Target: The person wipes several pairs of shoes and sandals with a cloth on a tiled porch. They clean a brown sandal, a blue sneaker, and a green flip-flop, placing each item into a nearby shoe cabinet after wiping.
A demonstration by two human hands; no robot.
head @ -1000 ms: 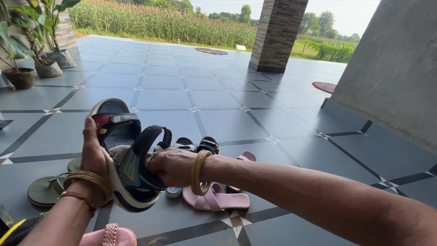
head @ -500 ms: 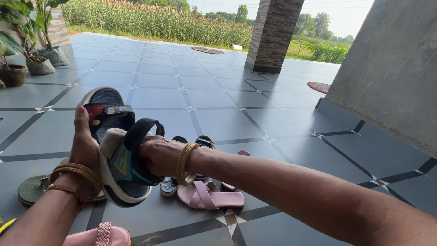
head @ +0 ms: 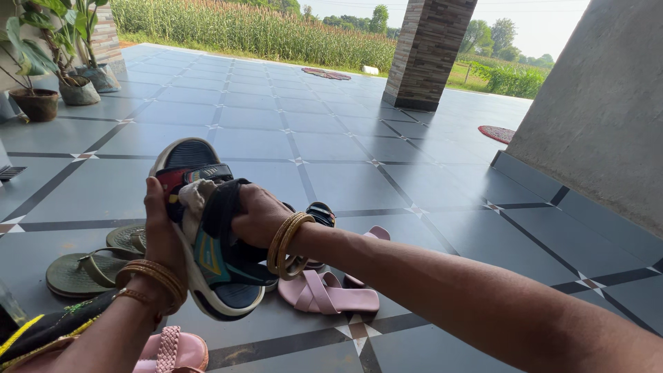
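Two sandals [head: 207, 235] are up off the floor [head: 428, 179], pressed together: left hand [head: 162, 238] grips them from the side, right hand [head: 257, 215] closes over the straps from the other side. Left lying on the tiles: pink slippers [head: 331, 290] just under the right wrist, green flip-flops [head: 90, 266] by the left arm, one pink sandal [head: 173, 351] at the bottom edge, so most of the footwear looks unhandled.

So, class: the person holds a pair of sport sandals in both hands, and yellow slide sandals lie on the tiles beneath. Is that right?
Not quite: the head view shows the slide sandals are pink, not yellow. Both hands, left hand and right hand, do hold the sport sandals above the tiles.
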